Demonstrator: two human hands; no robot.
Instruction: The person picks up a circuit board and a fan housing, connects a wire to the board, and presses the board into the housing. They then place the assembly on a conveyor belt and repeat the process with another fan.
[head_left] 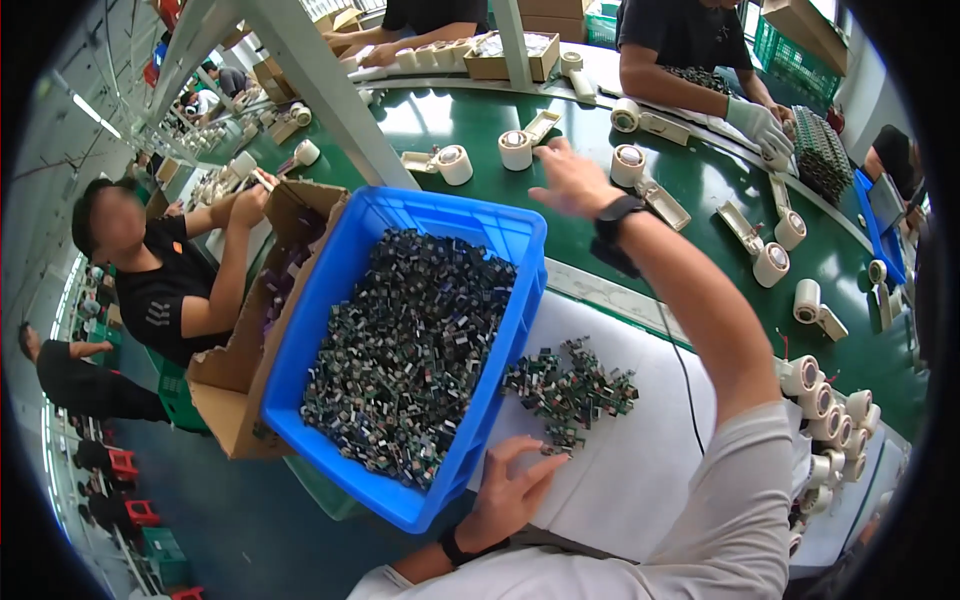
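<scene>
My left hand (508,492) is at the near edge of a small pile of circuit boards (575,385) on the white work surface. Its curled fingertips close around a small circuit board (556,450) at the edge of the pile. My right hand (575,182) reaches over the green conveyor belt (490,215), fingers stretched and apart, holding nothing that I can see. Just beyond its fingertips stands a white cylindrical housing (515,152) with an open tray-shaped handle. Another white housing (628,165) stands right of that hand.
A blue bin (530,235) heaped with small circuit boards stands left of the pile, against a cardboard box (230,385). More white housings (770,265) lie along the belt and cluster (825,410) at right. A thin black cable (690,385) crosses the surface. Co-workers sit across and left.
</scene>
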